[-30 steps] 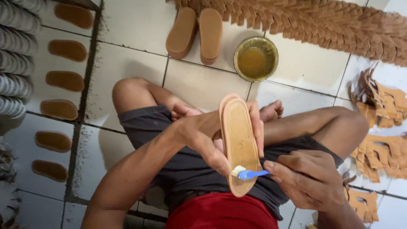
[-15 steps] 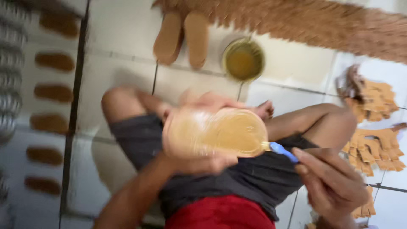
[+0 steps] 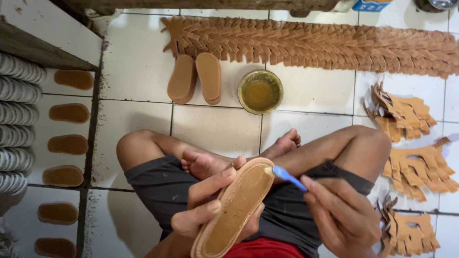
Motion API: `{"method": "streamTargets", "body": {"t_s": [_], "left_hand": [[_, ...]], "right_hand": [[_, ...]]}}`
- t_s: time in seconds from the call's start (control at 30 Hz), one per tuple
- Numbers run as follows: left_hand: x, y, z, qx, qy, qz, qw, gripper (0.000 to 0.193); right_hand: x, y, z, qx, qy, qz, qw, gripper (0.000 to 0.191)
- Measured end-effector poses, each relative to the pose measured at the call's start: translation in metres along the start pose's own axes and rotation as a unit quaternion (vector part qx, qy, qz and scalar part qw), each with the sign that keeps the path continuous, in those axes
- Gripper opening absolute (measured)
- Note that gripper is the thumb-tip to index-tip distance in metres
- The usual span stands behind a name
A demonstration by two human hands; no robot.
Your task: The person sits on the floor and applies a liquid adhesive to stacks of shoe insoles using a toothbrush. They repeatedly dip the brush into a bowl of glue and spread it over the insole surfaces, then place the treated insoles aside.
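left hand (image 3: 210, 203) grips a tan sole (image 3: 236, 208), heel end cut off; right hand (image 3: 342, 215) pinches a blue brush (image 3: 287, 176).

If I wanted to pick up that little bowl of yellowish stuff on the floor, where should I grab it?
Grip the bowl by its rim, probably from above. It sits upright, open and filled with liquid, so keep it level. The side toward the two soles is tighter; the other sides are free.

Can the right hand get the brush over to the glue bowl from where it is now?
Probably yes: the right hand holds the blue brush, and only bare tile and the feet lie before the glue bowl.
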State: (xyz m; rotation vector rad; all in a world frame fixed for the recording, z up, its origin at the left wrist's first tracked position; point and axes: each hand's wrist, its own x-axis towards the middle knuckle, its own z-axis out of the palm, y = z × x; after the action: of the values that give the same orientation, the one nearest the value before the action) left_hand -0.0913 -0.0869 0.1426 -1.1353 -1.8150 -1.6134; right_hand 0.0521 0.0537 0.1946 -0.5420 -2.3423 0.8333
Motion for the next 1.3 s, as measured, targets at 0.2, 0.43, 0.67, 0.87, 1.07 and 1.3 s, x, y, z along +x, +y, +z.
{"method": "streamTargets", "body": {"t_s": [0.2,0.43,0.67,0.87,1.07,1.3], "left_hand": [[-0.007,0.001,0.026,-0.158,0.064,-0.037,0.985,0.067],[-0.007,0.0,0.022,-0.17,0.036,-0.111,0.979,0.059],[-0.009,-0.029,0.001,-0.005,-0.201,0.002,0.98,0.066],[-0.021,-0.037,0.003,-0.116,-0.103,-0.173,0.973,0.063],[-0.012,-0.062,-0.019,-0.291,0.004,-0.245,0.925,0.062],[0.027,-0.089,-0.091,-0.069,-0.026,-0.227,0.971,0.063]], "right_hand": [[0.0,-0.016,0.014,-0.04,0.021,-0.024,0.999,0.031],[-0.004,-0.002,0.017,-0.034,-0.03,0.021,0.999,0.032],[-0.013,-0.009,0.036,0.042,-0.094,-0.084,0.991,0.03],[-0.022,0.011,0.022,0.186,-0.15,0.055,0.969,0.027],[-0.036,0.039,0.029,0.396,0.096,0.165,0.898,0.015],[-0.027,0.075,0.078,0.438,0.067,0.222,0.869,0.02]]}}
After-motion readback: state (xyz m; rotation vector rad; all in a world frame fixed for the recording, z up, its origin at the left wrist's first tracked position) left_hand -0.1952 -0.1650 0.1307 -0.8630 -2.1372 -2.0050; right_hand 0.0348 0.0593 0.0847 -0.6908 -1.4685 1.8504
